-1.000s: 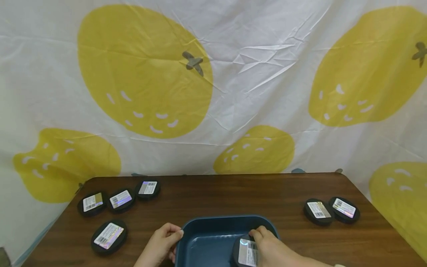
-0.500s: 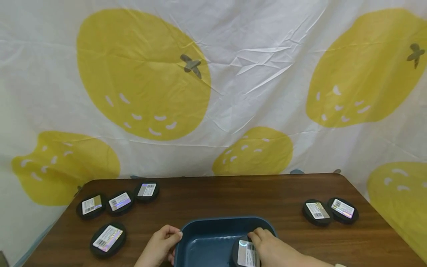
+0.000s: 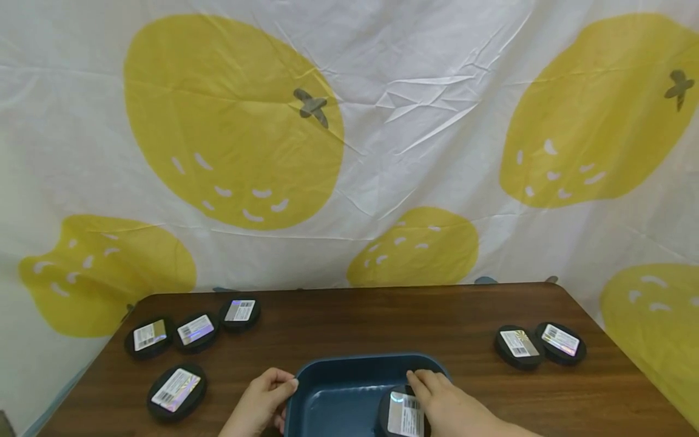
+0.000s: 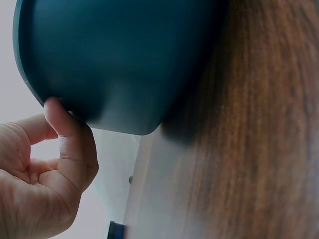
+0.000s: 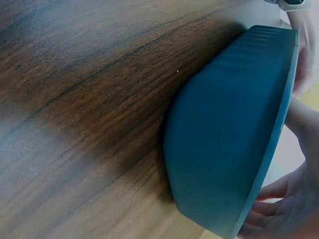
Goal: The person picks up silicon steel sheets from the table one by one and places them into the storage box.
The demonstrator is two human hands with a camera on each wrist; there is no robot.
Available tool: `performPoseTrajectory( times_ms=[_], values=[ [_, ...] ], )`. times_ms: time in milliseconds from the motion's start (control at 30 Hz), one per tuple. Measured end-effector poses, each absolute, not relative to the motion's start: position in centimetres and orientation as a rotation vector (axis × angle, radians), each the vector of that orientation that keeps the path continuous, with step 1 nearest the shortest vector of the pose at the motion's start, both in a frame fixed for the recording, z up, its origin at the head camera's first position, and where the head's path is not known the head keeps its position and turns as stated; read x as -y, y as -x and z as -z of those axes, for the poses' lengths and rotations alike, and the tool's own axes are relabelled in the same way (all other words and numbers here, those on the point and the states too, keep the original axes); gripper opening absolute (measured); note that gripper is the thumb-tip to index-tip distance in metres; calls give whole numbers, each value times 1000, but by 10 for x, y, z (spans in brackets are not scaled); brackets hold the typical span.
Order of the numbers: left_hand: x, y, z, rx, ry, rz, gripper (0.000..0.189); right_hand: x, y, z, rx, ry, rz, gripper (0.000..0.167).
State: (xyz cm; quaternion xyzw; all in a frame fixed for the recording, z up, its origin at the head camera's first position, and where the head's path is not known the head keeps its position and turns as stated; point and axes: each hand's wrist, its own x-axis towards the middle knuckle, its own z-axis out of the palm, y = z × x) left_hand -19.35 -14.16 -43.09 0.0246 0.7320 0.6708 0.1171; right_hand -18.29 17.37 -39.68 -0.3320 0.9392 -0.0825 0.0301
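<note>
A dark blue rectangular basin (image 3: 333, 409) sits at the near middle of the wooden table. My left hand (image 3: 262, 400) pinches its left rim; in the left wrist view the thumb (image 4: 61, 119) presses against the outer wall near the rim. Inside the basin, toward the right, lies a black round flat case (image 3: 405, 414) with a white-and-silver barcode label facing up. My right hand (image 3: 450, 403) reaches over the right rim, its fingers fairly straight beside the case. The right wrist view shows the basin's outer wall (image 5: 224, 124), with part of the right hand (image 5: 296, 184) behind the rim.
Similar labelled black round cases stand on the table: three in a row at the back left, one nearer case (image 3: 176, 392) at left, and a pair (image 3: 519, 347) at right. A white curtain (image 3: 426, 145) with yellow fruit prints hangs behind the table's back edge.
The right hand's fingers have straightened and lifted slightly off the black case's edge. The case and the left hand stay in place; the head view has shifted slightly.
</note>
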Motion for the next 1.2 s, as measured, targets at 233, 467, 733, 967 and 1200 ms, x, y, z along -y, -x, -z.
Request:
performPoseTrajectory(
  times_ms=[233,467,733,967,1200],
  values=[
    [141,194,430,-2148,-53,-1957,24,-180,180,395,-2994,1044,151,108],
    [143,194,432,-2146,-60,-1957,26,-185,175,397,-3162,994,108,106],
    [143,193,432,-2129,-66,-1968,26,-193,173,397,-3132,811,205,106],
    [143,194,431,-2114,-78,-1970,25,-204,170,402,-3161,733,232,105],
    [143,194,430,-2101,-83,-1973,25,-214,167,406,-3180,632,316,104]
  ],
)
